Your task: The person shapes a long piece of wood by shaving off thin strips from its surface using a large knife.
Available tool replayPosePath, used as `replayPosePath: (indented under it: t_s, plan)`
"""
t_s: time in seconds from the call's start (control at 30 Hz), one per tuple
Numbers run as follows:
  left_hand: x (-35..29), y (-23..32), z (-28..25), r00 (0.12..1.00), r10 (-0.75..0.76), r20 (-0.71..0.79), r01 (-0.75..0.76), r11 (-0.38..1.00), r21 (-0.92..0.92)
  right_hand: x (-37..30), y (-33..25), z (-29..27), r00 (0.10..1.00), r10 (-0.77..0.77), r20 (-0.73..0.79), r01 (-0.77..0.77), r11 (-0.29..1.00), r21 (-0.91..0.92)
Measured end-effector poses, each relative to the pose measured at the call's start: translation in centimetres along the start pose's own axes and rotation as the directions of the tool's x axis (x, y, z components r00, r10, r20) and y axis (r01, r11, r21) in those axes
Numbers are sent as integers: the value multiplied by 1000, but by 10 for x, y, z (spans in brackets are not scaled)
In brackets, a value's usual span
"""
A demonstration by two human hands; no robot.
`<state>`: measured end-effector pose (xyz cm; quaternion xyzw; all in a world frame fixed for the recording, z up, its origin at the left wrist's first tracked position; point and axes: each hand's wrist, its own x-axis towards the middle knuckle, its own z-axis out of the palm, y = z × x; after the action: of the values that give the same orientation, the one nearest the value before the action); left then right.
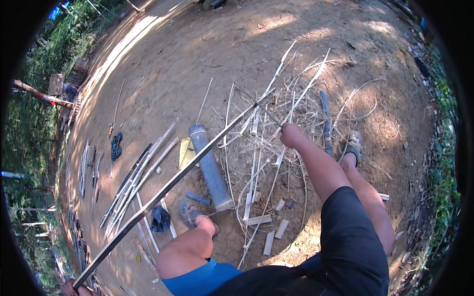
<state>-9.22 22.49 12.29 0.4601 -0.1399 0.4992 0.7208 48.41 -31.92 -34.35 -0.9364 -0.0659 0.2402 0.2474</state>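
A long split bamboo strip (173,183), dark on one face and pale along its edge, runs slantwise from the lower left up to the middle. Its near end is in my left hand (76,288), closed and partly cut off by the picture's edge. My right hand (292,136) is closed on the handle end of a long thin knife (269,115). The narrow blade crosses the strip close to its far end. Below it lies a tangle of pale bamboo shavings (276,118) on the ground.
A thick grey bamboo section (210,165) lies between my feet beside a yellow sheet (187,152). Several bamboo poles (140,177) and a black plastic bag (160,218) are to the left. Short bamboo pieces (269,241) lie nearer; a dark tube (326,121) is by my right foot.
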Motion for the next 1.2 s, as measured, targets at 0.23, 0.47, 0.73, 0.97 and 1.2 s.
replayPosePath:
  t_s: [0.23,0.47,0.73,0.97,1.2]
  plan:
    - [21,3,-2,999,-13,32,11,998,55,0,44,35,985,163,-65,-145,965,217]
    - [9,-39,77,996,68,57,-59,988,-144,-88,-47,86,948,271,-170,-124,802,584]
    - [-38,-38,105,958,116,261,-53,969,-240,-271,-181,33,950,-261,-172,309,862,402]
    - [-103,-34,141,920,140,367,-44,965,-259,-430,-247,18,630,-770,-100,759,584,287]
    - [-151,-27,154,921,136,364,-23,954,-299,-435,-193,36,861,-506,-49,505,841,193]
